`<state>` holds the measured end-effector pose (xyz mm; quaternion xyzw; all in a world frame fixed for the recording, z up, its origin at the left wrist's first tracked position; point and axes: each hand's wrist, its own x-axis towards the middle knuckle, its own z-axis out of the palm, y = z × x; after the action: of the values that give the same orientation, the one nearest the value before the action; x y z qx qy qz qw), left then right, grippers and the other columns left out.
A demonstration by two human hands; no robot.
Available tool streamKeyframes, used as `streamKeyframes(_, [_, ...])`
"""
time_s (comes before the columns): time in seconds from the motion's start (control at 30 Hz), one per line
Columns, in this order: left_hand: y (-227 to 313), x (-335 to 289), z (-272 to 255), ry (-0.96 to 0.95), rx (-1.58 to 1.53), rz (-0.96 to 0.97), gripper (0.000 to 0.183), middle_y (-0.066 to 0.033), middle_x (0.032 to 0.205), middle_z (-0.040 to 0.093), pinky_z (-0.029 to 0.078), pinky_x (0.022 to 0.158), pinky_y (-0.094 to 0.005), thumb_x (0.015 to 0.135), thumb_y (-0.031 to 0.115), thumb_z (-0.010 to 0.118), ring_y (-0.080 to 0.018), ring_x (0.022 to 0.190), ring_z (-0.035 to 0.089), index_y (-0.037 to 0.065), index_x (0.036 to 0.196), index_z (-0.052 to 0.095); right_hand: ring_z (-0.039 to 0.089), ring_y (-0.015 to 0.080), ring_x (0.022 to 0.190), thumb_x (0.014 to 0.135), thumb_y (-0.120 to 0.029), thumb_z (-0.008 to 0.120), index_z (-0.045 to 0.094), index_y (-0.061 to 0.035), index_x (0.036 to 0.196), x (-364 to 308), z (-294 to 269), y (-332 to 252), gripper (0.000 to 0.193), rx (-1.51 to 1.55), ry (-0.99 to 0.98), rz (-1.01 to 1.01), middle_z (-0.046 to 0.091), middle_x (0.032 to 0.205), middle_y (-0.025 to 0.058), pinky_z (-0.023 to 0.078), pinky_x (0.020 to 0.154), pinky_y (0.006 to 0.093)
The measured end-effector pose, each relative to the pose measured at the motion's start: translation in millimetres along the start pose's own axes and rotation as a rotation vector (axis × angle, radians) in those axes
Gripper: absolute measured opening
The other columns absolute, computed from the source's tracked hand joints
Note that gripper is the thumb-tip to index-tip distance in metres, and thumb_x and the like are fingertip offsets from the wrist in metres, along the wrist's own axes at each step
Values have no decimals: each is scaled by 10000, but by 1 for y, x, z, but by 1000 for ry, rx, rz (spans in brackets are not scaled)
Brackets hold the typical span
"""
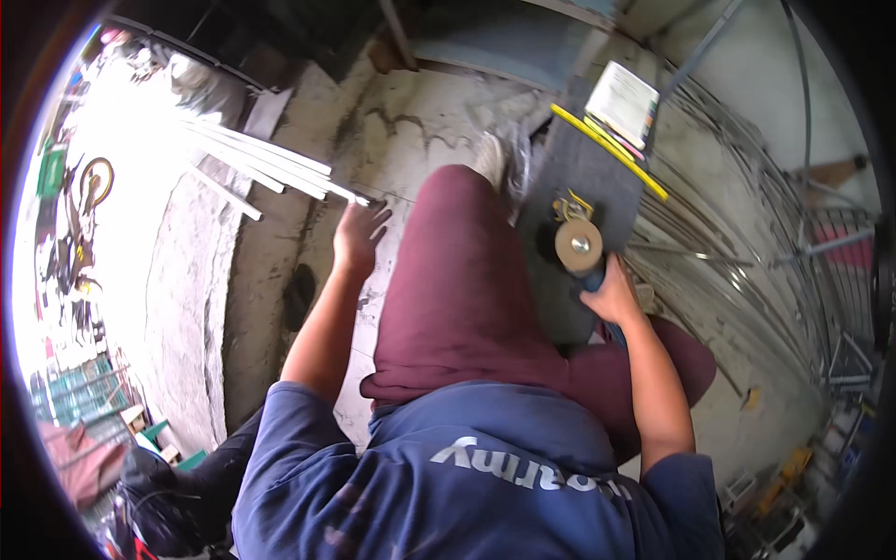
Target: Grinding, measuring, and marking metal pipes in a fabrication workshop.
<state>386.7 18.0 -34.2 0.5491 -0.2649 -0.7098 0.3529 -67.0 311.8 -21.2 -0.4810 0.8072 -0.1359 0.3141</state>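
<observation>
My right hand [613, 293] is wrapped round the body of an angle grinder [588, 278], whose round brown disc [567, 241] faces up over a dark board [597, 173]. A small bunch of yellow and metal pieces [571, 205] lies just beyond the disc. On the left, my left hand [357, 235] is held out with its fingers apart. Beside its fingertips is the end of one of several long pale bars [271, 166], which run off toward the bright far left. Whether the hand touches that bar, I cannot tell.
A yellow measuring stick [611, 151] and a white flat box or pad [623, 101] lie on the board's far part. Several thin metal rods [719, 233] stretch along the right side. A concrete ledge [191, 308] and parked bikes [79, 224] are at the left.
</observation>
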Motion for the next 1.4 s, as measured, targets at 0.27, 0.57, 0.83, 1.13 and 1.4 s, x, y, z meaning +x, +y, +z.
streamKeyframes(0.27, [-77, -55, -31, 93, 335, -181, 737, -154, 1360, 775, 533, 1073, -402, 1145, 603, 595, -249, 1170, 708, -38, 1501, 669, 620, 549, 1371, 795, -292, 955, 506, 78, 1462, -8, -11, -15, 886, -16, 49, -85, 638, 1432, 353, 530, 1166, 552])
streamKeyframes(0.57, [-71, -83, -68, 257, -38, -173, 571, -158, 1394, 767, 601, 927, -424, 1162, 419, 659, -270, 1074, 774, 11, 1551, 563, 633, 538, 1371, 809, -381, 981, 533, 81, 1447, -9, -21, -13, 906, -104, -18, -88, 654, 1442, 353, 533, 1165, 552])
streamKeyframes(0.83, [-3, -47, -70, 317, 49, 61, 582, -156, 1444, 757, 619, 993, -413, 1160, 406, 669, -291, 1185, 778, 19, 1577, 549, 622, 544, 1371, 810, -335, 977, 543, 55, 1459, -14, -16, -8, 873, -86, -23, -77, 656, 1448, 335, 522, 1172, 561])
streamKeyframes(1.13, [25, -13, -44, 408, 147, 65, 488, -156, 1368, 748, 622, 951, -420, 1126, 297, 707, -296, 1138, 776, 3, 1504, 615, 572, 539, 1434, 845, -286, 954, 488, 58, 1540, -19, -9, -15, 905, -92, 19, -77, 580, 1543, 338, 492, 1219, 552])
streamKeyframes(1.4, [10, -17, -12, 214, 82, -75, 463, -100, 1256, 714, 588, 873, -374, 1126, 371, 714, -219, 996, 726, 28, 1434, 674, 567, 506, 1479, 879, -353, 936, 441, 83, 1608, -14, -9, -15, 984, -151, -38, 8, 556, 1599, 328, 496, 1241, 533])
